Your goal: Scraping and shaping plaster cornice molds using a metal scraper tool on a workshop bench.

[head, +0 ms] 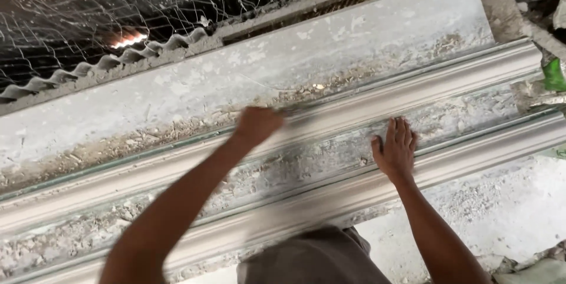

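Two long pale plaster mouldings lie side by side on a dusty slab, running from lower left to upper right. My left hand (257, 125) is blurred by motion, its fingers curled against the upper edge of the far moulding (448, 80). Whether it holds anything is not clear. My right hand (395, 151) lies flat with fingers apart, palm down, on the top edge of the near moulding (489, 145). Crumbled plaster fills the channel between the two mouldings.
The grey slab (354, 42) carries plaster crumbs along the far moulding. Behind it are a corrugated sheet edge (118, 60) and wire mesh (88, 7). A green object (554, 74) sits at the right end. White dust covers the floor (507, 213).
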